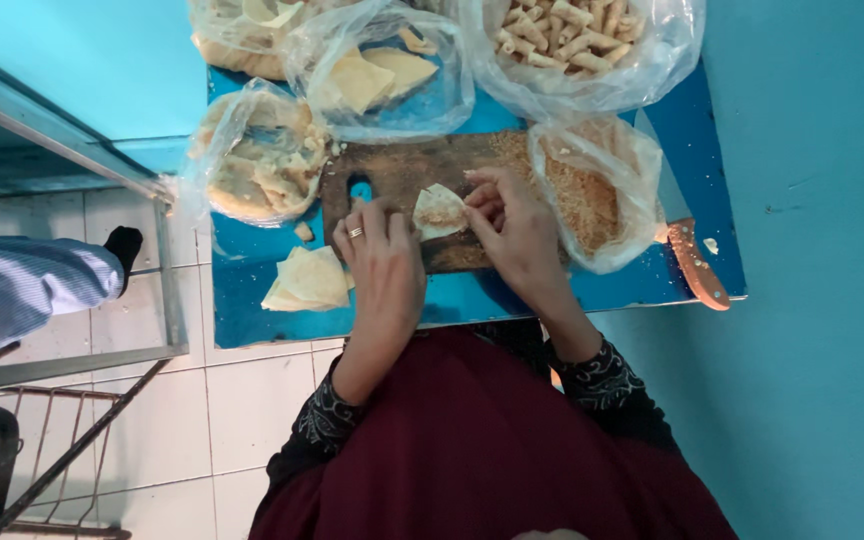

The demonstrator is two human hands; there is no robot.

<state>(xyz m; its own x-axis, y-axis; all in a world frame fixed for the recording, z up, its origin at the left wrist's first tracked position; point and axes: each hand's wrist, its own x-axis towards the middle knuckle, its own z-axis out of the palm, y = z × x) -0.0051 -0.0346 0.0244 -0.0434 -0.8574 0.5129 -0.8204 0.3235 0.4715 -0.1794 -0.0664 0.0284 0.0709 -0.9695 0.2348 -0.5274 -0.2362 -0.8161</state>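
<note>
A thin pale pastry sheet (439, 208) with brown filling lies on a dark wooden cutting board (407, 168). My left hand (384, 262), with a ring on one finger, presses the sheet's near left edge. My right hand (514, 222) pinches its right edge and folds it over. Both hands rest on the board, which sits on a small blue table (252, 290).
A stack of pastry sheets (307, 280) lies left of my hands. A clear bag of brown crumbly filling (592, 195) and a knife with an orange handle (697, 262) are to the right. Bags of sheets (252, 165) and rolled pastries (577, 40) sit behind. Another person's sleeve (22, 290) shows at left.
</note>
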